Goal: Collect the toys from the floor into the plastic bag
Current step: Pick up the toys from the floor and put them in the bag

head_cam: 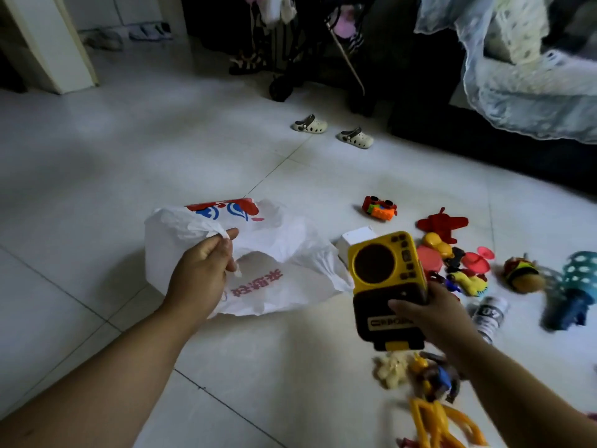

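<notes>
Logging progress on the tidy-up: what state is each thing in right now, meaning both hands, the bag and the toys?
left hand: pinches the plastic bag by a bunched edge.
right hand: grips the yellow toy radio at its lower end.
plastic bag: crumpled, resting on the floor, one edge lifted.
yellow toy radio: off the floor, not yet in the bag.
red toy car: on the floor, untouched.
red toy plane: flat on the floor, untouched.

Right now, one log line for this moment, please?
left grip: holds plastic bag | right grip: holds yellow toy | red toy car: on floor
</notes>
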